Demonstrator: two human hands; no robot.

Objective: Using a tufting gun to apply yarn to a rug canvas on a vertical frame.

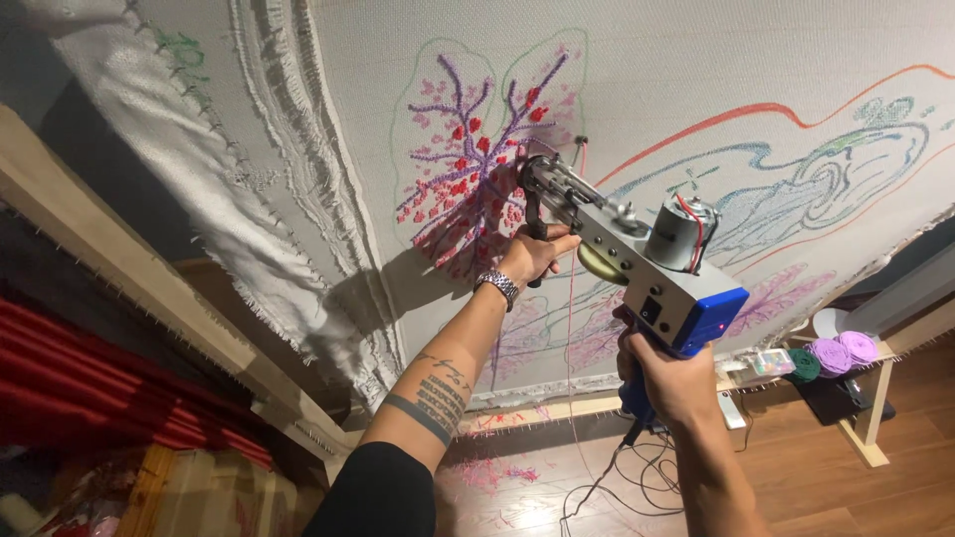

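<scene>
The big white tufting cloth (pixel 696 89) stretched on a pale wooden frame (pixel 119 268) fills my view, with red and purple yarn branches (pixel 468 169) tufted near its middle. My grey and blue tufting gun (pixel 637 259) presses its tip there. My right hand (pixel 662 373) is wrapped around its blue grip; my left hand (pixel 537 254) clasps the black front handle.

Small clear plastic box (pixel 773 362) on bench (pixel 875 398)
</scene>
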